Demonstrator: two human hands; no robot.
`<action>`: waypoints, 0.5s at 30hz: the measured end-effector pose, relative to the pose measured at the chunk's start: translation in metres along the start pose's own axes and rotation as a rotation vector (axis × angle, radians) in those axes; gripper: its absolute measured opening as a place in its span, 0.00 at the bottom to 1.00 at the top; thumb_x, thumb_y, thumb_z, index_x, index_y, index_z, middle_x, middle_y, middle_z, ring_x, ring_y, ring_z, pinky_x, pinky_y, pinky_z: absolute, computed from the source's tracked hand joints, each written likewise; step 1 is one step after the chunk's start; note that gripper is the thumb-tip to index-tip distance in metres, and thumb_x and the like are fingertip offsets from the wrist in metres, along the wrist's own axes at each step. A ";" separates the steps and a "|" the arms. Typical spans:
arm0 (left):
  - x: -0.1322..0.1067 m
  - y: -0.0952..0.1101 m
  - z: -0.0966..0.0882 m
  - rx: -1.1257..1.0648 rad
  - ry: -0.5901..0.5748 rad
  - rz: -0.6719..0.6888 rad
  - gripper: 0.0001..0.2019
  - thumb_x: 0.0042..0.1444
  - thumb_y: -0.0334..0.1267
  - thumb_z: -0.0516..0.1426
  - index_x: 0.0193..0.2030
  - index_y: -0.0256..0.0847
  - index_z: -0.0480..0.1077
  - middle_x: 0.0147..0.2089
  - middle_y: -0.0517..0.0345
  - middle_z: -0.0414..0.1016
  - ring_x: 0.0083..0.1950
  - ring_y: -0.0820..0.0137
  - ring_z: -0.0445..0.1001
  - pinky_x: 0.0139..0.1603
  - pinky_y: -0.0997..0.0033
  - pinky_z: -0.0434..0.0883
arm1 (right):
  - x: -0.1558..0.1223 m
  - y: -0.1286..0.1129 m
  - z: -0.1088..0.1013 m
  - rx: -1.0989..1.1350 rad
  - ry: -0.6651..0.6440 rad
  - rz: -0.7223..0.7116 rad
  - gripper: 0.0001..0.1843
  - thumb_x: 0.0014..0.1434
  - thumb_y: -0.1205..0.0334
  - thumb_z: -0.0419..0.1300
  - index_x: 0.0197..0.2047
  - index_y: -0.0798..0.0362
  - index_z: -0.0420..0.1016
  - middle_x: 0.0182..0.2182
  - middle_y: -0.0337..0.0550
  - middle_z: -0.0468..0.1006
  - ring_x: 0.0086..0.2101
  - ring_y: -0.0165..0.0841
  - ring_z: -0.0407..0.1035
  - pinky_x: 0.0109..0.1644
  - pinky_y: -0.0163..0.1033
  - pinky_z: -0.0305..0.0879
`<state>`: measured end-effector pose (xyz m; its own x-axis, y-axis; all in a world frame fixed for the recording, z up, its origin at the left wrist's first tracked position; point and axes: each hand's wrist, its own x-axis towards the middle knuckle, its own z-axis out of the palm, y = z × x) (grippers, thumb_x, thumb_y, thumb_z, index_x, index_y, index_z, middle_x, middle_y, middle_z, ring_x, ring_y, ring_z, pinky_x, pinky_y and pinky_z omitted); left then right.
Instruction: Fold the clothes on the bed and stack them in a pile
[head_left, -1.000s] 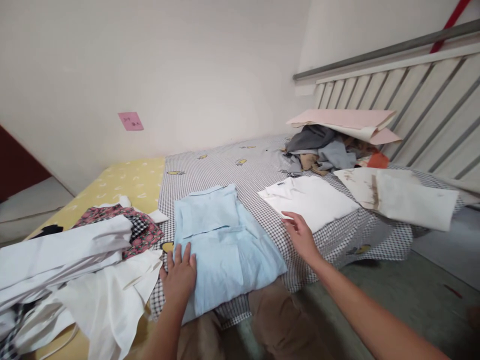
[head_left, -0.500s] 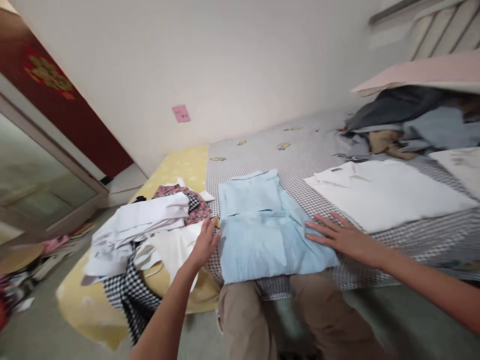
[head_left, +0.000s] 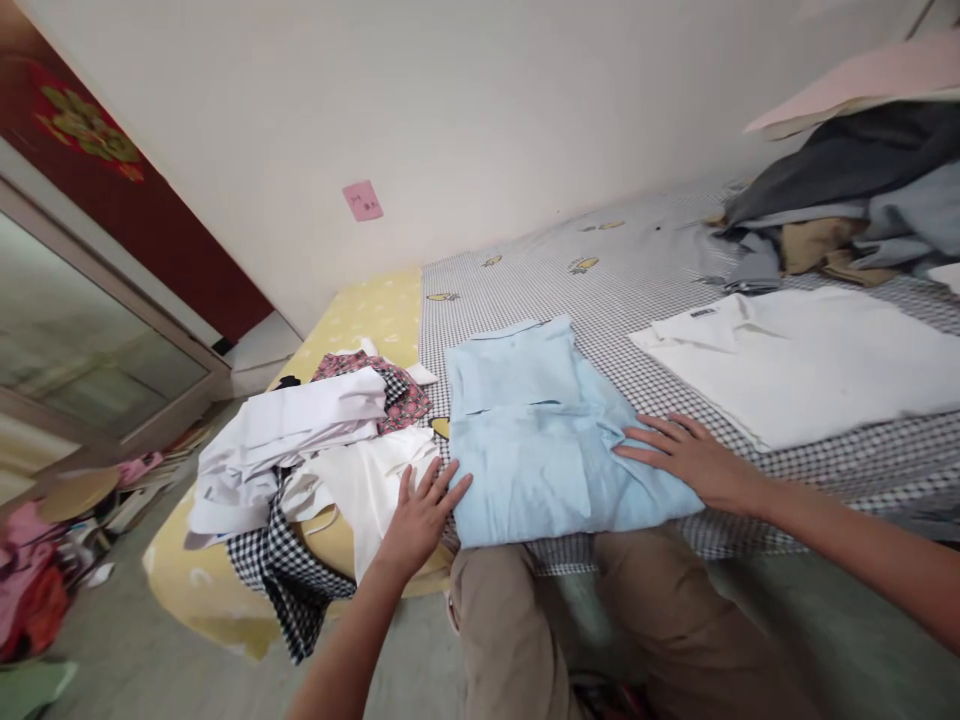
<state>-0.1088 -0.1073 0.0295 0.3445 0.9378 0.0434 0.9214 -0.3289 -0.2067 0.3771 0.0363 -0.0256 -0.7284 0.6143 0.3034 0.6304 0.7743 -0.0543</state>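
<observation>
A folded light-blue shirt (head_left: 536, 440) lies on the black-and-white checked sheet (head_left: 660, 345) near the bed's front edge. My left hand (head_left: 421, 515) rests open at the shirt's left edge, fingers spread, touching the white cloth (head_left: 360, 480) beside it. On the shirt's right edge lies my right hand (head_left: 694, 462), flat with fingers stretched out. Neither hand holds anything. My knees in tan trousers (head_left: 525, 620) show below the bed edge.
A folded white shirt (head_left: 802, 360) lies to the right. A heap of grey, blue and tan clothes (head_left: 840, 210) sits at the back right under pink card. White, floral and checked garments (head_left: 300, 440) pile up on the yellow mattress (head_left: 367, 320). Clutter lies on the floor at left.
The view swung left and down. My right hand came onto the blue shirt's right edge. My left hand slid off the shirt to its left edge.
</observation>
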 end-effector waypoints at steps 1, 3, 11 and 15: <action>0.000 0.001 0.000 -0.021 -0.014 -0.025 0.36 0.65 0.25 0.43 0.75 0.63 0.44 0.79 0.63 0.48 0.79 0.58 0.45 0.75 0.36 0.44 | 0.002 -0.002 0.002 0.001 -0.004 0.023 0.28 0.60 0.58 0.56 0.64 0.31 0.71 0.64 0.40 0.72 0.66 0.49 0.58 0.66 0.63 0.50; 0.001 0.002 0.000 -0.065 -0.039 -0.068 0.37 0.63 0.25 0.44 0.75 0.62 0.45 0.79 0.62 0.48 0.79 0.58 0.46 0.75 0.35 0.45 | 0.005 -0.005 0.005 0.004 0.009 0.053 0.24 0.62 0.52 0.55 0.61 0.34 0.75 0.61 0.45 0.75 0.64 0.53 0.60 0.64 0.64 0.49; 0.015 0.009 -0.001 -0.097 -0.080 -0.132 0.40 0.58 0.33 0.55 0.76 0.54 0.46 0.79 0.55 0.46 0.79 0.51 0.44 0.73 0.30 0.45 | 0.024 -0.018 -0.005 0.109 -0.061 0.290 0.19 0.61 0.55 0.57 0.53 0.39 0.80 0.60 0.48 0.75 0.58 0.49 0.62 0.61 0.56 0.52; 0.017 0.010 -0.001 -0.043 -0.082 -0.129 0.43 0.57 0.35 0.57 0.77 0.55 0.42 0.80 0.55 0.44 0.79 0.51 0.43 0.73 0.31 0.45 | 0.034 -0.021 -0.006 0.175 -0.052 0.473 0.18 0.61 0.57 0.55 0.52 0.44 0.79 0.57 0.50 0.77 0.57 0.49 0.64 0.61 0.55 0.53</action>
<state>-0.0933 -0.0952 0.0289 0.2088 0.9778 -0.0139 0.9645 -0.2083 -0.1624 0.3406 0.0400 -0.0089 -0.3890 0.9073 0.1598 0.8435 0.4206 -0.3343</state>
